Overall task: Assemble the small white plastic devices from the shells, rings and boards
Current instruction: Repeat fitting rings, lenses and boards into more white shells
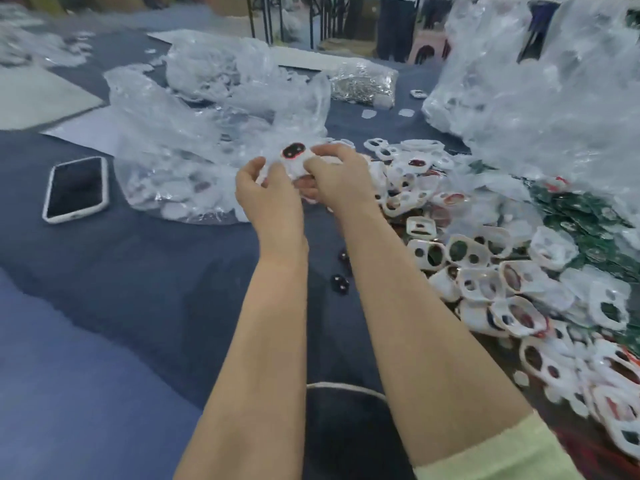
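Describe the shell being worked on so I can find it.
On the blue table, left of the heap of loose shells, the left hand and right hand meet. They grip one shell between them. It alone is off the table, showing a dark, red-rimmed oval.

Left hand (pixel 266 194) and right hand (pixel 341 178) are bare, forearms too; a pale yellow-green fabric sleeve (pixel 498 452) covers the right arm above the forearm

No writing, brand or number can be read. The phone (pixel 77 189) has a dark screen; the white device (pixel 293 151) right of it, the white shells (pixel 485 282) further right and the plastic bags (pixel 214 109) behind are too blurred.
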